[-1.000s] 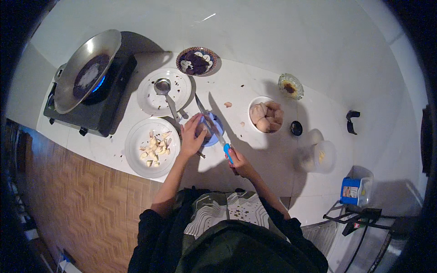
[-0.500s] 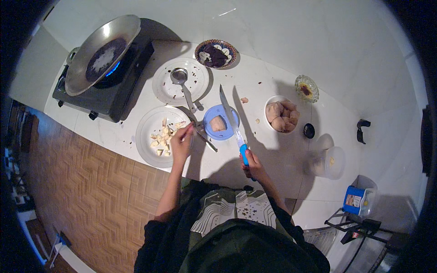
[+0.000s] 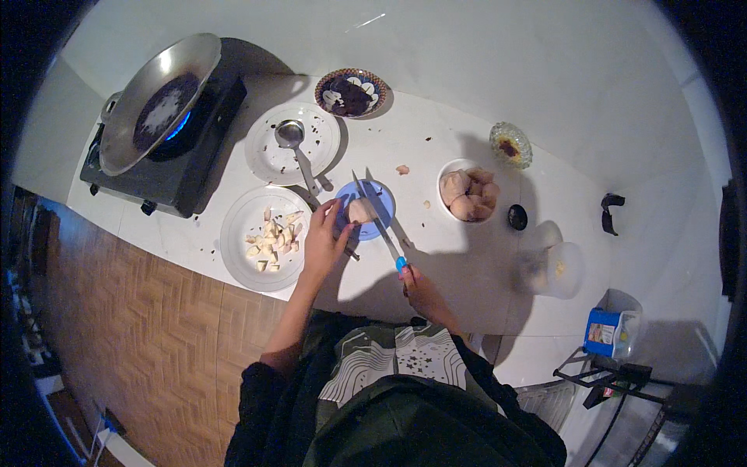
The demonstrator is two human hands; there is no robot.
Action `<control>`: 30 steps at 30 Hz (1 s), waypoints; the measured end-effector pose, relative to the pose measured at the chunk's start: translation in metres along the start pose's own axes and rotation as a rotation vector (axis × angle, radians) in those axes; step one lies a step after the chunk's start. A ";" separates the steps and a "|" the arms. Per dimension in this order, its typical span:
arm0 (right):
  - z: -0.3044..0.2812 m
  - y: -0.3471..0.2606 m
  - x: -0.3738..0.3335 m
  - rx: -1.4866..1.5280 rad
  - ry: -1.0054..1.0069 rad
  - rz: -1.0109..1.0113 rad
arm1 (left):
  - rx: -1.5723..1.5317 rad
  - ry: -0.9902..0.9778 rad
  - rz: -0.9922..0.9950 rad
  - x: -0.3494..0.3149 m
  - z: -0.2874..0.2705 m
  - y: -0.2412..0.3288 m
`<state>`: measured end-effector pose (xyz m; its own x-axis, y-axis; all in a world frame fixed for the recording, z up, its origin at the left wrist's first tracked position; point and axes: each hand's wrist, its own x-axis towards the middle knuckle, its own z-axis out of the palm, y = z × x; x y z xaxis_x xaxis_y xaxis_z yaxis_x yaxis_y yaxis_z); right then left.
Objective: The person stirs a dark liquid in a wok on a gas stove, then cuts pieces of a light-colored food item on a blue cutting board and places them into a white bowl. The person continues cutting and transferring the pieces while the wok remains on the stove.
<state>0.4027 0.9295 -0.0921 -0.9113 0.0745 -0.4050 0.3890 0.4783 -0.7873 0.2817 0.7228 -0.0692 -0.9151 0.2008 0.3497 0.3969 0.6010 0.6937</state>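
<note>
My right hand (image 3: 424,294) is closed round the blue handle of a long kitchen knife (image 3: 380,216). The blade lies slantwise over a small round blue board (image 3: 385,196), against the right side of a pale pinkish-brown food piece (image 3: 360,210). With fingers and thumb, my left hand (image 3: 321,243) holds that piece from its left side. Beside this hand, a white plate (image 3: 236,261) carries pale cut chunks (image 3: 274,240). A second, slim utensil lies partly hidden under my left hand. Several whole lumps like the piece fill a white bowl (image 3: 469,194) to the right.
A tilted wok (image 3: 159,105) sits over a blue flame on a black portable stove (image 3: 183,183). Another plate (image 3: 261,159) bears a ladle (image 3: 290,136). Behind are a patterned bowl (image 3: 350,93) with dark food and a glass dish (image 3: 510,145); a translucent tub (image 3: 564,272) stands right.
My left hand has moved from the plate of chunks to the food piece and taken hold of it. The knife has come left and down onto the piece's right side.
</note>
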 end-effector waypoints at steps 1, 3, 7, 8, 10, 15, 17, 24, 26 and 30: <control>-0.001 -0.003 -0.001 -0.005 -0.006 0.007 | 0.022 -0.001 0.021 0.006 0.008 -0.002; -0.003 -0.008 -0.003 -0.026 -0.032 0.041 | 0.040 -0.058 0.015 0.013 0.018 -0.009; -0.002 -0.006 -0.005 -0.025 -0.041 0.077 | 0.004 -0.167 -0.058 0.016 0.025 -0.016; 0.000 -0.004 -0.004 -0.011 -0.028 0.062 | -0.008 -0.159 -0.069 0.016 0.025 -0.015; 0.000 -0.004 -0.005 -0.009 -0.019 0.045 | -0.063 -0.175 -0.098 0.018 0.024 -0.014; -0.005 -0.016 -0.007 -0.084 -0.026 0.052 | -0.128 -0.167 -0.091 0.019 0.024 -0.013; -0.004 -0.020 -0.009 -0.171 -0.001 0.021 | -0.127 -0.180 -0.087 0.020 0.026 -0.015; -0.001 -0.036 -0.005 -0.221 -0.043 0.099 | -0.008 -0.225 -0.089 0.026 0.024 -0.011; 0.000 -0.035 -0.004 -0.216 -0.018 0.078 | 0.033 -0.253 -0.113 0.029 0.025 -0.012; 0.004 -0.032 0.003 -0.294 0.015 0.066 | 0.010 -0.288 -0.142 0.033 0.020 -0.007</control>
<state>0.3878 0.9113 -0.0699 -0.8880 0.1261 -0.4423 0.3940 0.7045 -0.5903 0.2473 0.7406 -0.0748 -0.9444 0.3240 0.0560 0.2640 0.6458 0.7164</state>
